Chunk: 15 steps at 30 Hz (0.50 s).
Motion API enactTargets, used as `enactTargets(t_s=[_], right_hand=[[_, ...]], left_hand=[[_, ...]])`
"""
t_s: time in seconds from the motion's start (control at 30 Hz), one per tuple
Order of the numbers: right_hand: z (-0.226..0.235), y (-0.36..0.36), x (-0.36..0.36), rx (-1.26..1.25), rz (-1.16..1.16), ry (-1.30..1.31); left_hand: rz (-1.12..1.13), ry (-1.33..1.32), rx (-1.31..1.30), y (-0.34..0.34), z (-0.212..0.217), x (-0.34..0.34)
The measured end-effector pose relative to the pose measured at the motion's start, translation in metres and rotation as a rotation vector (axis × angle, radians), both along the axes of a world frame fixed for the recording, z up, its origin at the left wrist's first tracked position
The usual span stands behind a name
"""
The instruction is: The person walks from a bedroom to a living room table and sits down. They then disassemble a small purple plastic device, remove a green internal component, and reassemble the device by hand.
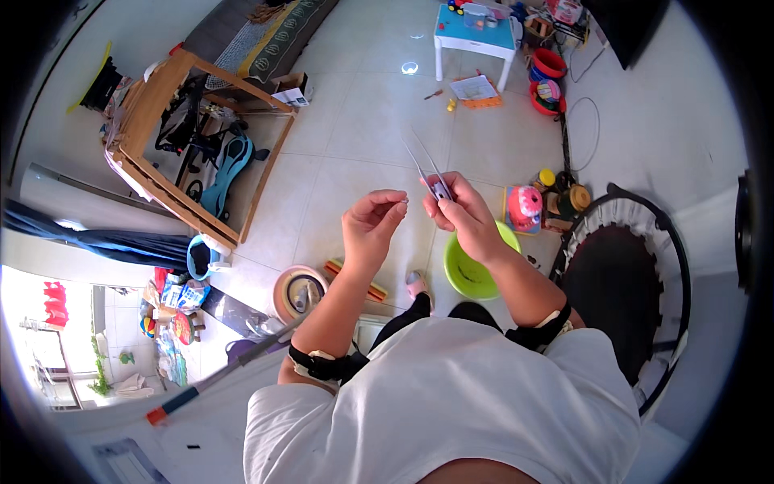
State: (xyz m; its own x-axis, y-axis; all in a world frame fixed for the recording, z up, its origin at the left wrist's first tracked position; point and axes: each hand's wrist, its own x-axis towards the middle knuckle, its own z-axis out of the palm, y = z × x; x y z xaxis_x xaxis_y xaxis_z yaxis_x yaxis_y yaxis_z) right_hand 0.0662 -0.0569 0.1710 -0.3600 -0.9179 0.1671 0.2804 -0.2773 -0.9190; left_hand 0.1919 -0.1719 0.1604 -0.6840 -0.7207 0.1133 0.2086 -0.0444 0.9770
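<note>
your right hand [459,206] is gripping thin silver metal tweezers [425,165], tips pointing up-left; your left hand [372,218] is pinching something tiny, fingertips closed.

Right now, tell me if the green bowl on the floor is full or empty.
Empty as far as it shows: the green bowl stands upright and only bare green inside is visible. The right hand and forearm hide part of it.

My hands hang in open air over bare floor tiles [355,137], free to pass ahead. Below right, the green bowl [472,274] sits close under my right wrist, toys [526,206] and the trampoline [625,274] beyond. The wooden frame [189,153] stands well left.
</note>
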Motion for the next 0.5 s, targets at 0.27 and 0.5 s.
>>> enactTargets(t_s=[0.27, 0.5], right_hand=[[0.002, -0.14, -0.068, -0.009, -0.022, 0.134], [-0.001, -0.262, -0.155, 0.034, 0.038, 0.13]], left_hand=[[0.027, -0.015, -0.009, -0.138, 0.009, -0.062], [0.067, 0.015, -0.013, -0.259, 0.003, -0.142]])
